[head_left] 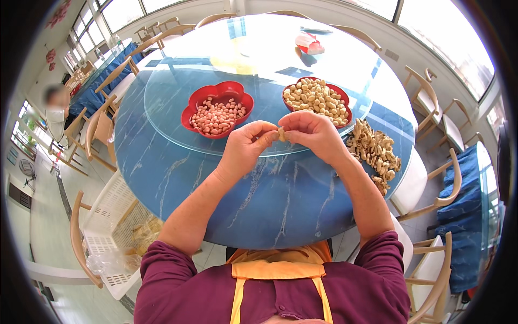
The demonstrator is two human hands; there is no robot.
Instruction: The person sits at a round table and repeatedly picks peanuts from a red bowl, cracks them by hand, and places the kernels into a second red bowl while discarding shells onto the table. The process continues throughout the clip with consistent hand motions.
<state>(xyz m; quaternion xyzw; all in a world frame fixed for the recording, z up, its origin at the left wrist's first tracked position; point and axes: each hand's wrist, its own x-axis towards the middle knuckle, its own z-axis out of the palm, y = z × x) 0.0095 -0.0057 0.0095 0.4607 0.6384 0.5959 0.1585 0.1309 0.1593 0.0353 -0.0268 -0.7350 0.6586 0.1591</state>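
Blue covers the round table (243, 216). One red flower bowl (190, 116) holds pink peanuts (218, 115); another red bowl (346, 99) holds peanuts in shells (315, 100). Loose shells (375, 148) make a heap. The left hand (245, 146) and right hand (315, 132) pinch a tan peanut (281, 134) between their fingertips, in front of the bowls.

The blue tabletop (270, 216) at centre looks smooth and glossy, marble-veined, beneath a clear, glass-like turntable (264, 100). Above centre, the left bowl (218, 94) and right bowl (347, 103) look like shiny plastic. Right of centre, the shells (373, 148) look rough, matt. Lower left, the basket (102, 221) looks plastic; bottom, the shirt (372, 291) is matt cloth.
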